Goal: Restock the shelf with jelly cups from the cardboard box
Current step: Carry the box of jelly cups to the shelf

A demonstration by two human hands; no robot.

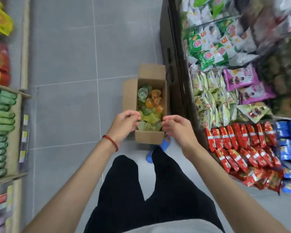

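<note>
Box [149, 139]: open, on floor [65, 64] beside shelf [174, 52]
Jelly cups [149, 106]: heaped inside box
Left hand [124, 123]: above near end, fingers loosely curled, holding nothing
Right hand [177, 127]: likewise curled, empty

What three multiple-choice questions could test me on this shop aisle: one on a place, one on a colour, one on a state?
1. Where does the cardboard box stand? A on the floor beside the snack shelf; B on a shelf; C on a trolley.
2. What colour is the wrist bracelet? A blue; B red; C white.
3. What state is the box in? A taped shut; B open, holding jelly cups; C open and empty.

Answers: 1 A, it sits on grey tiles by the shelf's dark end panel; 2 B, a red cord circles the wrist; 3 B, the flaps are folded out and cups show inside.
</note>
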